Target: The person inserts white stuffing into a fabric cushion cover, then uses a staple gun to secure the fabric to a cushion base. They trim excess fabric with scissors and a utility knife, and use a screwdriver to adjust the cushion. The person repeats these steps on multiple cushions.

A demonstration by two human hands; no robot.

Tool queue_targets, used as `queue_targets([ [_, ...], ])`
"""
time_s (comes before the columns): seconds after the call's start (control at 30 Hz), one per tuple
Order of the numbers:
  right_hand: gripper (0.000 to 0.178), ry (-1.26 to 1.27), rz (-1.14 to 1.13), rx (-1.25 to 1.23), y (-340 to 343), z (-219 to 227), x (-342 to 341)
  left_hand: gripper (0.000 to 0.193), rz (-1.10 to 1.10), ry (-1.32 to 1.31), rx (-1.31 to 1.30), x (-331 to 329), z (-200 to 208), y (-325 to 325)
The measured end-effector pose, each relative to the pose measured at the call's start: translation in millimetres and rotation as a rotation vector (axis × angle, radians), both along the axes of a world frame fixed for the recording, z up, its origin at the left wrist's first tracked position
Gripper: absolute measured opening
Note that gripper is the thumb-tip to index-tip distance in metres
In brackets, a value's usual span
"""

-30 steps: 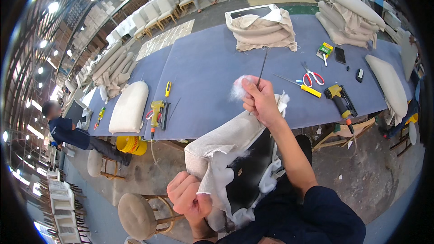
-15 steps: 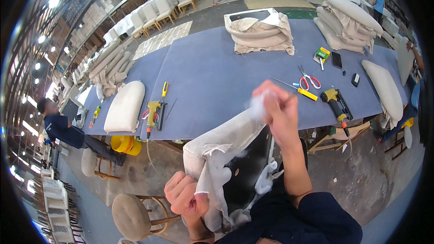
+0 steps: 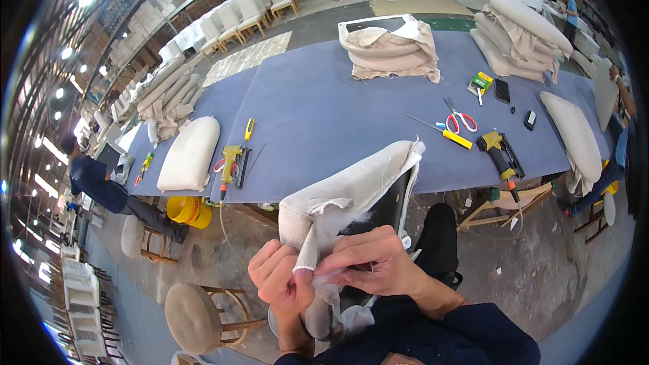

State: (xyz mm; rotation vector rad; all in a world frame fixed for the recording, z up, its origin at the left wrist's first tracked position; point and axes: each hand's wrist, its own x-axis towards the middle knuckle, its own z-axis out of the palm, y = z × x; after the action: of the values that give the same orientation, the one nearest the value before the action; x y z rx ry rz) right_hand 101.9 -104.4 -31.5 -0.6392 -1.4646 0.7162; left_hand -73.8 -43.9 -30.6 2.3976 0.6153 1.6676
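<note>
A beige fabric-covered chair cushion (image 3: 345, 186) is held up in front of me, its far end at the edge of the blue table. Its dark underside shows on the right, edged with loose fabric. My left hand (image 3: 279, 278) is closed on a folded flap of the cover at the near corner. Close beside it, my right hand (image 3: 375, 260) pinches white wadding (image 3: 329, 282) where the cover hangs open. The fingertips of both hands almost meet at that opening.
On the blue table (image 3: 304, 94) lie red-handled scissors (image 3: 462, 120), a yellow-handled screwdriver (image 3: 458, 138), two staple guns (image 3: 501, 152), a phone (image 3: 502, 91) and stacked cushions (image 3: 392, 51). A round stool (image 3: 194, 318) stands at lower left. Another person (image 3: 98, 179) is at far left.
My right hand has come down and left from the cushion's far end to the near corner, beside my left hand. The left hand keeps its grip on the flap.
</note>
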Motion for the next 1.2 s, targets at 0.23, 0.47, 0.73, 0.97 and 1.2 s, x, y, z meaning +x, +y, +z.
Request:
queue_targets([
  [0.23,0.024,-0.103,-0.150,-0.036,-0.6,-5.1,-5.1,0.029,0.005,-0.028,0.043,4.1,-2.3,-8.9],
  [0.47,0.034,-0.187,-0.354,0.031,14.6,-14.7,-11.1,0.030,0.038,0.091,0.153,9.6,9.9,-12.5],
  [0.73,0.027,-0.280,-0.114,-0.172,-18.2,-19.4,1.3,0.029,0.078,-0.159,-0.075,-15.6,-13.6,15.5],
  [0.97,0.014,-0.447,-0.207,-0.212,-14.7,-37.8,-6.2,0.030,0.081,-0.216,-0.108,-20.6,-17.8,20.5],
  [1.2,0.006,-0.489,-0.236,-0.086,-5.3,-32.2,-10.2,0.032,0.055,-0.186,-0.088,-19.6,-20.4,17.4],
])
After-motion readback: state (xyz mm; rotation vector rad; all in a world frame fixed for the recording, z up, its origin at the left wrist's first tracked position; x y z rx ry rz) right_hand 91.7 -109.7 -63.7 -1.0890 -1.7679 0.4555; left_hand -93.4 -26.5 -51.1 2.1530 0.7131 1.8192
